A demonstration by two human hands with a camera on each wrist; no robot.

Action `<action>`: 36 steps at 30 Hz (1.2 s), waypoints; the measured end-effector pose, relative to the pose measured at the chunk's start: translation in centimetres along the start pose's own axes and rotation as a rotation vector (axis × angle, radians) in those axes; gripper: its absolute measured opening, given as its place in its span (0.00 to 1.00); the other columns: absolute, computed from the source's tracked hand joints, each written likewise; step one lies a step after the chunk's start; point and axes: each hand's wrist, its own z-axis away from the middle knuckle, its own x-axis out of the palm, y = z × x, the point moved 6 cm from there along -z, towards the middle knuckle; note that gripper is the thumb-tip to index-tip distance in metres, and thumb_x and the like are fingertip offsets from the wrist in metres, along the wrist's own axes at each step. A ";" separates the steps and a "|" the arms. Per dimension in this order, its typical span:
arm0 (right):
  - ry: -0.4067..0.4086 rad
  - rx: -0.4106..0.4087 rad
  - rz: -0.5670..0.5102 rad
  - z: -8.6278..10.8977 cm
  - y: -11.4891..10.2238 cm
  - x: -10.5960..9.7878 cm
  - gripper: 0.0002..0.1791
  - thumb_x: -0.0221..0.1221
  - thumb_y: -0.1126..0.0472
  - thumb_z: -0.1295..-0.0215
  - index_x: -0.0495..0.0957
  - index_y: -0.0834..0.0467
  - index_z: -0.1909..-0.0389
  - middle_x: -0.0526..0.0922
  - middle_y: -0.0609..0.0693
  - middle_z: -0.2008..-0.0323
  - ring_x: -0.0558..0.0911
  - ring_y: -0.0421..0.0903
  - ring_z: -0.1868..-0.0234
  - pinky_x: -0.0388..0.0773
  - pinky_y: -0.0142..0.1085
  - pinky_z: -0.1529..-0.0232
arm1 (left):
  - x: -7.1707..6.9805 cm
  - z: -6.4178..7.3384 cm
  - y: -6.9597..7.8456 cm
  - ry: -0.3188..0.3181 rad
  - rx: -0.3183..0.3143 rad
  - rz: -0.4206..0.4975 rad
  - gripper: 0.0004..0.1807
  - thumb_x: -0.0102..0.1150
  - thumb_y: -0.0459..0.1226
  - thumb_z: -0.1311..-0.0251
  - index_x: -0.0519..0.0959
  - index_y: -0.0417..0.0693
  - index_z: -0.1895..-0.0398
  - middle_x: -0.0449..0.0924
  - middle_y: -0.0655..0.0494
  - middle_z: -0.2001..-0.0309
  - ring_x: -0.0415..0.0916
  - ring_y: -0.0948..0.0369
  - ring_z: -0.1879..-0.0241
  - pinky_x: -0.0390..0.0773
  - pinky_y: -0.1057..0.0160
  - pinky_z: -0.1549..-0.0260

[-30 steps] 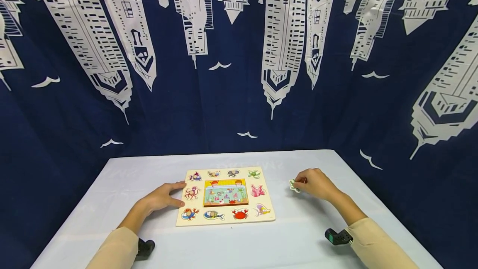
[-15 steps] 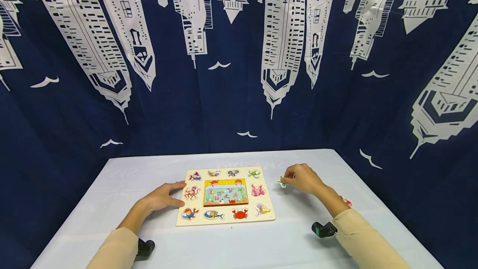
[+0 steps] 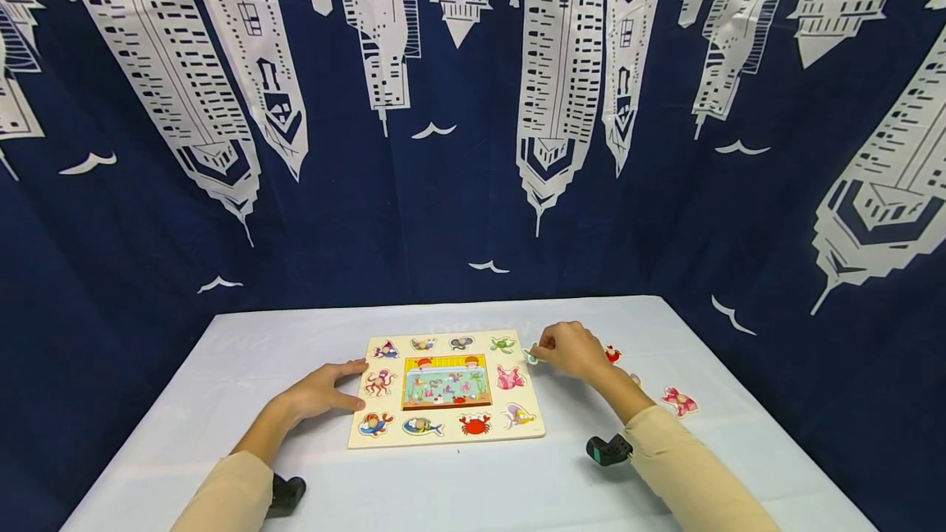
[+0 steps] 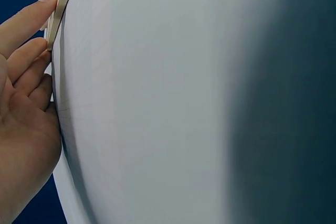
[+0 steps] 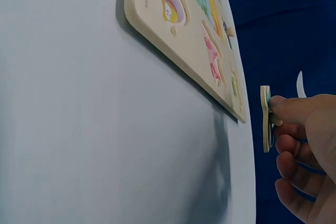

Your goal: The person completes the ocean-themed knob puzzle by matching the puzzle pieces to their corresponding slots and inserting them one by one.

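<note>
Your left hand has thumb and fingers spread at the board's left edge, touching it; a light, steady brace there should stop the board sliding when it is pushed from the other side. At the far right corner, the green recess looks like the likely seat, being the nearest and alike in colour. Just right of that corner is the green piece, raised off the table and roughly level; its height over the board is hard to tell. Your right hand pinches it by the knob with thumb and finger. Clear the board's rim first, turn the piece until its outline matches, then lower it flat; tilted, it could catch. Farther right, mind your forearm near the red piece and the pink piece.
</note>
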 end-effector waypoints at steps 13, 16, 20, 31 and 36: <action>0.069 0.100 -0.053 -1.6 -1.5 2.2 0.12 0.73 0.50 0.39 0.87 0.53 0.73 0.81 0.41 0.77 0.76 0.43 0.73 0.74 0.38 0.74 | 0.1 0.1 -0.2 0.001 -0.002 0.000 0.47 0.81 0.39 0.51 0.70 0.41 0.26 0.57 0.38 0.22 0.45 0.34 0.23 0.44 0.29 0.29; 0.079 0.166 -0.087 -2.0 -1.3 2.9 0.13 0.73 0.49 0.39 0.87 0.53 0.74 0.81 0.43 0.77 0.76 0.44 0.74 0.74 0.39 0.74 | 0.2 0.1 -0.2 0.000 -0.004 -0.002 0.47 0.81 0.39 0.50 0.70 0.40 0.26 0.57 0.38 0.22 0.46 0.34 0.23 0.45 0.29 0.29; 0.094 0.237 -0.141 -2.4 -1.2 3.6 0.16 0.73 0.46 0.40 0.86 0.53 0.77 0.81 0.43 0.79 0.77 0.45 0.75 0.74 0.40 0.73 | 0.2 0.1 -0.2 0.000 -0.006 -0.003 0.47 0.80 0.39 0.50 0.70 0.41 0.26 0.57 0.38 0.22 0.46 0.35 0.23 0.44 0.29 0.29; 0.115 0.338 -0.267 -2.9 -1.3 5.2 0.17 0.73 0.46 0.41 0.87 0.55 0.77 0.81 0.45 0.80 0.78 0.46 0.74 0.73 0.38 0.74 | 0.2 0.0 0.0 -0.008 -0.005 -0.001 0.47 0.81 0.39 0.51 0.70 0.40 0.25 0.57 0.39 0.22 0.45 0.35 0.23 0.44 0.29 0.29; 0.116 0.359 -0.253 -3.2 -1.4 5.7 0.17 0.74 0.47 0.41 0.86 0.55 0.76 0.82 0.46 0.79 0.79 0.46 0.75 0.75 0.40 0.74 | 0.1 0.0 -0.1 -0.004 0.003 0.002 0.47 0.81 0.39 0.51 0.70 0.40 0.26 0.57 0.39 0.22 0.46 0.35 0.23 0.45 0.31 0.28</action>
